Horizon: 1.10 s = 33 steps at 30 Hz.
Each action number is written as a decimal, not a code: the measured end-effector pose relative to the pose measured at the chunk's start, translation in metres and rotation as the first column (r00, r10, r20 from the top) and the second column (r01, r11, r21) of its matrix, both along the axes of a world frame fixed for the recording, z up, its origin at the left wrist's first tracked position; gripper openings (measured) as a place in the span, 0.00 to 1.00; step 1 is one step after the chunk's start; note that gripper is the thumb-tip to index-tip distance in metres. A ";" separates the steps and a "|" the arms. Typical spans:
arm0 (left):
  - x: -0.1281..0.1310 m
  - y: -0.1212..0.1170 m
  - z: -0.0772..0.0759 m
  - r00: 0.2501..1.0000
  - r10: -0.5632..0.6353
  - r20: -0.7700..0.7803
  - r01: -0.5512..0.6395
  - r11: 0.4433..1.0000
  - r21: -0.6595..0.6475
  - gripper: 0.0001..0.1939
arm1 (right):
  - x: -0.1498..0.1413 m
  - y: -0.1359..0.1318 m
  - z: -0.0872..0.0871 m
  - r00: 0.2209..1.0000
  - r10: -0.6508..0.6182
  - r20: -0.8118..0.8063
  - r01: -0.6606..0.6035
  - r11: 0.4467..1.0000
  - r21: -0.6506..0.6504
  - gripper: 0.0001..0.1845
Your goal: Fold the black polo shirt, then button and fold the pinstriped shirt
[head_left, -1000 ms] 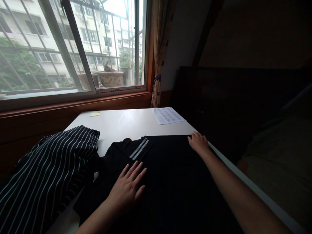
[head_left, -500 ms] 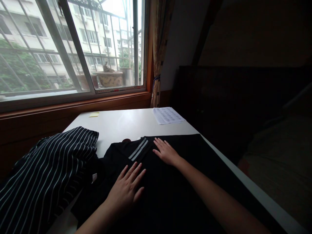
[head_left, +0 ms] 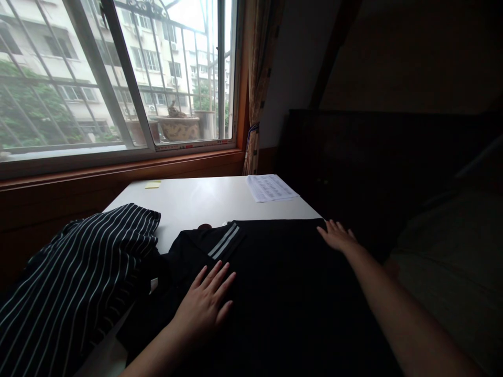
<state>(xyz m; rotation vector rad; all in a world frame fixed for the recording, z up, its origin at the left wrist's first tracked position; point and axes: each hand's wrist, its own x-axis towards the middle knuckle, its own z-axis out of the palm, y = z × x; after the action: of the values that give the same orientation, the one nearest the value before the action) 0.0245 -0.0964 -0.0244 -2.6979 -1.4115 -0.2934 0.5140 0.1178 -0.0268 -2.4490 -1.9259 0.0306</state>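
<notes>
A black T-shirt [head_left: 283, 277] with two grey stripes on its sleeve lies spread over the white table [head_left: 196, 199]. Flat on the shirt below the striped sleeve rests my left hand [head_left: 208, 293], fingers spread. My right hand [head_left: 338, 234] lies at the shirt's far right corner by the table edge, its fingers stretched out and holding nothing. A small white label [head_left: 153, 285] shows near the collar. Left of the shirt is a heaped black-and-white striped garment [head_left: 94, 262].
Printed sheets [head_left: 272, 187] lie at the table's far right corner, and a yellow sticky note [head_left: 153, 184] at the far left. A small dark red round object [head_left: 205, 226] peeks out behind the sleeve. A window [head_left: 176, 78] and a tied curtain [head_left: 254, 104] stand beyond.
My right hand has slid right across the shirt, from beside the striped sleeve to the far right corner. My left hand has stayed in place.
</notes>
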 end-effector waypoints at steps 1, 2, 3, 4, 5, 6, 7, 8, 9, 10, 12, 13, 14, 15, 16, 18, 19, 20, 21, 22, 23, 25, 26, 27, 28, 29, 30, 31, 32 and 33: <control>0.000 0.000 0.000 1.000 0.001 0.000 -0.001 1.000 -0.002 0.31 | -0.008 -0.001 0.001 1.000 0.005 0.006 -0.006 1.000 0.031 0.39; 0.001 0.000 -0.001 1.000 0.000 0.001 0.000 1.000 -0.003 0.31 | -0.020 -0.002 0.002 1.000 0.023 0.012 -0.023 0.998 0.065 0.39; 0.001 0.000 -0.001 1.000 -0.001 0.003 0.001 1.000 -0.003 0.32 | -0.035 -0.003 0.002 0.998 0.054 0.016 -0.056 0.993 0.100 0.39; 0.001 0.000 -0.001 1.000 -0.003 0.004 0.003 1.000 -0.002 0.32 | -0.054 -0.004 0.002 0.995 0.100 0.018 -0.101 0.987 0.128 0.38; 0.001 0.000 -0.001 1.000 -0.004 0.006 0.004 1.000 -0.001 0.32 | -0.075 -0.006 0.002 0.987 0.160 0.015 -0.161 0.976 0.144 0.38; 0.001 0.000 0.000 1.000 -0.004 0.005 0.004 1.000 0.000 0.32 | -0.099 -0.007 0.001 0.973 0.231 0.011 -0.230 0.961 0.154 0.37; 0.001 0.000 0.000 1.000 -0.005 0.002 0.005 1.000 0.001 0.31 | -0.124 -0.010 0.001 0.951 0.311 0.008 -0.308 0.937 0.163 0.36; 0.001 0.000 0.000 1.000 -0.006 -0.001 0.006 1.000 0.001 0.31 | -0.150 -0.013 0.000 0.920 0.393 0.007 -0.388 0.906 0.168 0.36; 0.001 0.000 0.000 1.000 -0.007 -0.004 0.007 1.000 0.004 0.31 | -0.176 -0.017 0.000 0.882 0.472 0.005 -0.465 0.869 0.170 0.35; 0.000 0.000 0.000 1.000 -0.010 -0.005 0.010 1.000 0.008 0.31 | -0.202 -0.022 -0.001 0.842 0.539 0.000 -0.531 0.830 0.170 0.36; 0.000 0.000 0.000 1.000 -0.014 -0.006 0.015 1.000 0.017 0.31 | -0.247 -0.031 -0.004 0.711 0.702 -0.049 -0.683 0.706 0.188 0.37; 0.000 0.000 0.000 1.000 -0.015 -0.008 0.015 1.000 0.019 0.31 | -0.265 -0.036 -0.005 0.639 0.764 -0.090 -0.741 0.643 0.196 0.38; 0.000 0.000 0.000 1.000 -0.016 -0.010 0.016 1.000 0.020 0.31 | -0.279 -0.039 -0.007 0.594 0.796 -0.119 -0.773 0.605 0.191 0.39; -0.001 0.000 0.000 1.000 -0.017 -0.010 0.017 1.000 0.020 0.31 | -0.288 -0.042 -0.009 0.567 0.812 -0.138 -0.789 0.583 0.192 0.39; -0.001 0.000 0.000 1.000 -0.018 -0.009 0.018 1.000 0.021 0.31 | -0.294 -0.043 -0.011 0.557 0.817 -0.151 -0.795 0.577 0.188 0.40; -0.001 0.000 -0.001 1.000 -0.019 0.001 0.019 0.999 0.029 0.31 | -0.293 -0.040 -0.013 0.574 0.803 -0.160 -0.784 0.596 0.176 0.39; -0.001 0.000 -0.002 1.000 -0.019 0.006 0.019 0.999 0.034 0.32 | -0.287 -0.037 -0.013 0.590 0.792 -0.161 -0.774 0.611 0.169 0.39; -0.001 0.000 -0.002 1.000 -0.018 0.008 0.017 0.999 0.037 0.32 | -0.280 -0.032 -0.013 0.605 0.780 -0.160 -0.763 0.626 0.160 0.38; -0.001 0.000 -0.002 1.000 -0.016 0.007 0.016 0.999 0.039 0.32 | -0.271 -0.028 -0.013 0.622 0.767 -0.158 -0.752 0.641 0.152 0.38; -0.001 0.000 -0.002 1.000 -0.016 0.005 0.016 0.999 0.040 0.32 | -0.261 -0.023 -0.012 0.638 0.755 -0.153 -0.740 0.656 0.146 0.37; -0.001 0.000 -0.002 1.000 -0.016 0.004 0.015 0.999 0.040 0.32 | -0.250 -0.018 -0.012 0.655 0.741 -0.149 -0.728 0.671 0.140 0.37; -0.001 -0.001 -0.001 1.000 -0.017 0.002 0.017 0.999 0.034 0.32 | -0.227 -0.010 -0.012 0.694 0.706 -0.137 -0.695 0.708 0.125 0.37; -0.001 -0.001 -0.001 1.000 -0.016 0.000 0.016 0.999 0.028 0.32 | -0.214 -0.006 -0.012 0.716 0.686 -0.130 -0.676 0.728 0.117 0.37; -0.001 -0.001 0.000 1.000 -0.015 -0.003 0.015 1.000 0.022 0.32 | -0.202 -0.003 -0.013 0.738 0.664 -0.122 -0.655 0.748 0.109 0.37; -0.001 -0.001 0.001 1.000 -0.012 -0.008 0.012 1.000 0.015 0.32 | -0.188 -0.001 -0.014 0.760 0.640 -0.114 -0.632 0.768 0.102 0.36; -0.001 -0.001 0.002 1.000 -0.011 -0.012 0.011 1.000 0.009 0.31 | -0.174 0.002 -0.015 0.781 0.615 -0.105 -0.608 0.788 0.096 0.36; -0.001 -0.001 0.002 1.000 -0.011 -0.015 0.011 1.000 0.006 0.31 | -0.158 0.003 -0.017 0.803 0.589 -0.096 -0.582 0.808 0.090 0.36; -0.001 0.000 0.003 1.000 -0.011 -0.016 0.011 1.000 0.004 0.31 | -0.142 0.005 -0.018 0.827 0.555 -0.087 -0.549 0.831 0.085 0.36; -0.001 0.000 0.003 1.000 -0.012 -0.014 0.012 1.000 0.006 0.31 | -0.126 0.006 -0.020 0.850 0.521 -0.078 -0.515 0.853 0.080 0.35; -0.001 0.000 0.002 1.000 -0.013 -0.009 0.013 1.000 0.010 0.31 | -0.109 0.006 -0.021 0.873 0.484 -0.068 -0.479 0.875 0.076 0.35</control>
<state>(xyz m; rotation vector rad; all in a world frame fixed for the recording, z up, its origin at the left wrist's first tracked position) 0.0235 -0.0969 -0.0219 -2.6973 -1.3871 -0.2879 0.4054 0.1238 -0.0479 -1.8346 -2.4026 0.0865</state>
